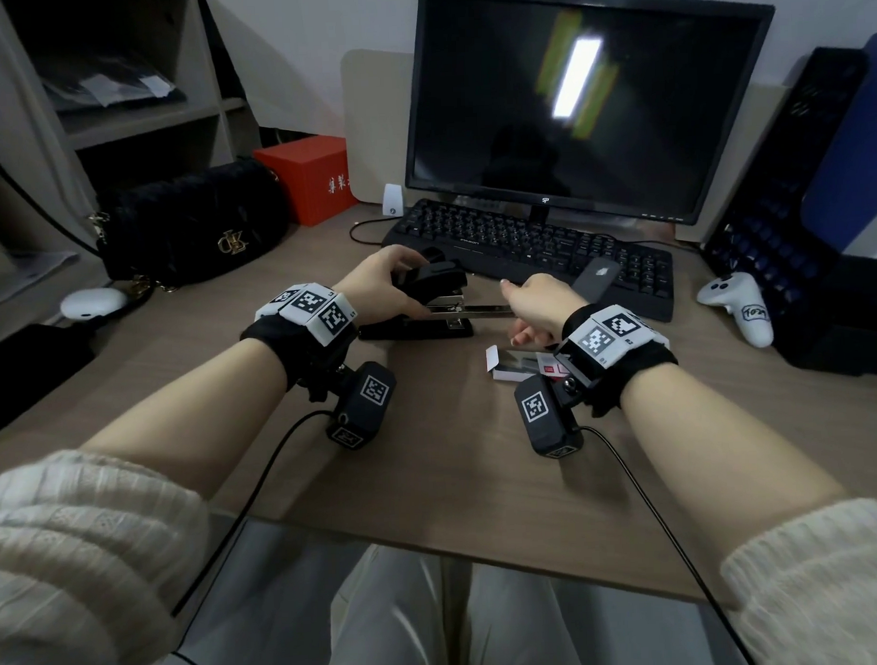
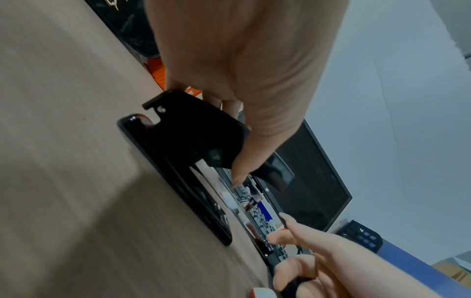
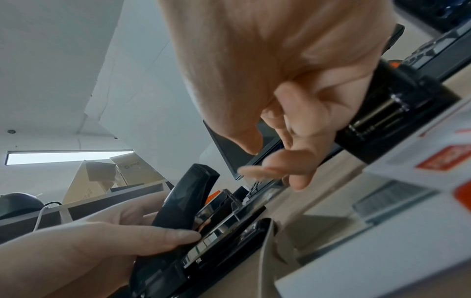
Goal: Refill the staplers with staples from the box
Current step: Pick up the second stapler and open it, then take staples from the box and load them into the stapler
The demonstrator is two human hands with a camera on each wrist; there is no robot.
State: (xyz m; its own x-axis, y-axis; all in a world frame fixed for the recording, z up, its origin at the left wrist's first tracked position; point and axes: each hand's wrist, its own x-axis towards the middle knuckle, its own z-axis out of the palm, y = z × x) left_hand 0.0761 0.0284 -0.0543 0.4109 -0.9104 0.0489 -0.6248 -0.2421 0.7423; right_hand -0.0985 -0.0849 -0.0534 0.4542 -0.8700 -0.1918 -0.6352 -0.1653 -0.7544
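The black stapler (image 1: 425,303) is kept on the desk (image 1: 431,457) just in front of the keyboard (image 1: 538,249), its lid gripped and tipped back by the left hand (image 1: 375,289), apparently so that the metal channel (image 1: 470,310) lies exposed. The right hand (image 1: 535,309) is held at the channel's tip, fingers loosely curled; whether staples are pinched cannot be told. The open staple box (image 1: 522,366) is left close by, below that wrist, within easy reach.
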